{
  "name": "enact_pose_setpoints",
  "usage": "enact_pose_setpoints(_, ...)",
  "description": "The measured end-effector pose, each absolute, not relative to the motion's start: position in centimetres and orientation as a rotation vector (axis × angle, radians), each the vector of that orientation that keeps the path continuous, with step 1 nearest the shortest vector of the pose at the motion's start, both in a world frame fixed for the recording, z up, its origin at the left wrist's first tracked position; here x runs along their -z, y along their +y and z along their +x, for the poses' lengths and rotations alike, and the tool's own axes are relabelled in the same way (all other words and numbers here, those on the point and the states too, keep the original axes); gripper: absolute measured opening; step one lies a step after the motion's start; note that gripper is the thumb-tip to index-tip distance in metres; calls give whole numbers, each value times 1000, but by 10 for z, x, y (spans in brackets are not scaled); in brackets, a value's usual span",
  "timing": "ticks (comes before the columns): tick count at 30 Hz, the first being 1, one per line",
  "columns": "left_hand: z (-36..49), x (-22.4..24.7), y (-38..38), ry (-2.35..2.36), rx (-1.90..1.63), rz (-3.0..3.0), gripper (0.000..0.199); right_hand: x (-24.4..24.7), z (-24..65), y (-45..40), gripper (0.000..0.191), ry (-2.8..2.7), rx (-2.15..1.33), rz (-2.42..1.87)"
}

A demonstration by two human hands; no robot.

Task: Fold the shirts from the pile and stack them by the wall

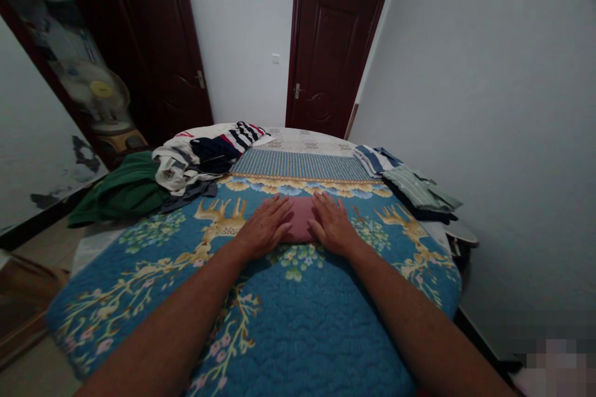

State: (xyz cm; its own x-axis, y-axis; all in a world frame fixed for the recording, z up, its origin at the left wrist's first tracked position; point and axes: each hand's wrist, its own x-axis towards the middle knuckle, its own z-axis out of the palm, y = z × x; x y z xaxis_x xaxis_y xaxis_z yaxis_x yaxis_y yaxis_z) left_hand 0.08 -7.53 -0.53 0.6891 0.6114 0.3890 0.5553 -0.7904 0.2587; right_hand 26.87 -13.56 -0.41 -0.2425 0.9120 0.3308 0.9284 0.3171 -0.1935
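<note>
A small pink folded cloth (pixel 300 221) lies flat on the blue patterned quilt (pixel 321 322) that covers the table. My left hand (pixel 266 223) rests on its left side, fingers stretched out and pointing away from me. On the right side my right hand (pixel 331 221) lies in the same way, its fingers flat and slightly apart. Both palms face down, and the middle of the cloth shows between them. Whether it is a garment I cannot tell.
Loose clothes heap up at the far left, with a green garment (pixel 123 189) and a striped one (pixel 243 138). Folded clothes (pixel 414 186) are stacked at the right edge. A fan (pixel 100 93) stands beyond on the left. A wall (pixel 503 136) runs along the right.
</note>
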Motion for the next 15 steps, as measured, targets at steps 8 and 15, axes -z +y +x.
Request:
enact_pose_setpoints(8, -9, 3, -73, 1080, -313, 2755, 110, 1, 278, -134, 94, -2332, -248, -1673)
enact_pose_setpoints(15, -27, -3, -69, 1043, -262, 2753, 94, -4, 308, -137, 94, -2340, -279, -1610)
